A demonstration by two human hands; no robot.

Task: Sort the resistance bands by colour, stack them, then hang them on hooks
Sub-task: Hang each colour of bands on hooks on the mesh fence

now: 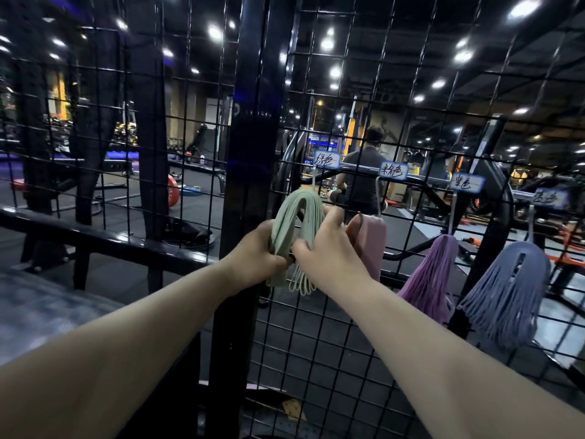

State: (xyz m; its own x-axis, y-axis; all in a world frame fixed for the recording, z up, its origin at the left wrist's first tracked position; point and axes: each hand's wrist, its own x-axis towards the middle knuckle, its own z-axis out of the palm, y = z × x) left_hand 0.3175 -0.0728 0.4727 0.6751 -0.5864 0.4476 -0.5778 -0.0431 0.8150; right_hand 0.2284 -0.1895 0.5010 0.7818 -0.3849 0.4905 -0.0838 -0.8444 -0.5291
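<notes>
The green bands hang folded over the leftmost hook. The left grip clenches one hanging side and the right grip pinches the other. Risk: an uneven downward pull could drag loops off the hook or disturb the adjacent pink bands.

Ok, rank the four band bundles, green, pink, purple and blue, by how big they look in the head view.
1. blue bundle, widest spread.
2. purple bundle and green bundle: too alike to rank; the left hand and right hand cover part of the green.
3. pink bundle, smallest, partly behind the right hand.
</notes>
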